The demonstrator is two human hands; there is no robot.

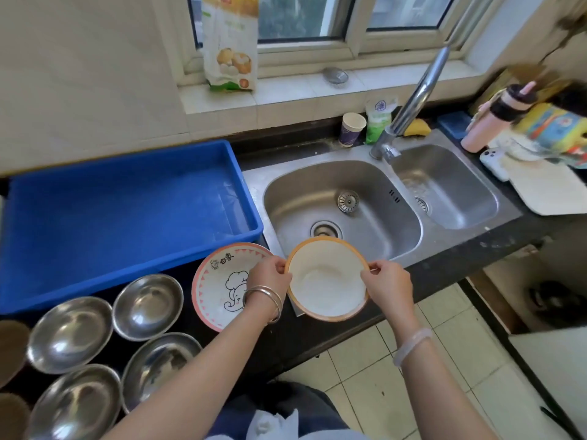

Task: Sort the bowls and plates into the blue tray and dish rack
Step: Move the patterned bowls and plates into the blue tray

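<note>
Qty: 4 steel bowls (70,333) (147,306) (160,369) (76,404), 2 plates (222,284) (327,281), 1 blue tray (127,268), 1 cup (352,128).

Tilted orange-rimmed bowl (327,281) beside cartoon plate (216,281), before blue tray (111,217)

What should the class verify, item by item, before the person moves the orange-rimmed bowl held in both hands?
1. Left hand grips the orange-rimmed bowl by its rim: ok.
2. Right hand grips the opposite rim: ok.
3. Bowl is empty: ok.
4. Blue tray has bare floor: ok.
5. Dish rack in sight: not ok.
6. Bowl clear of the cartoon plate: cannot tell, the left hand covers the gap.
</note>
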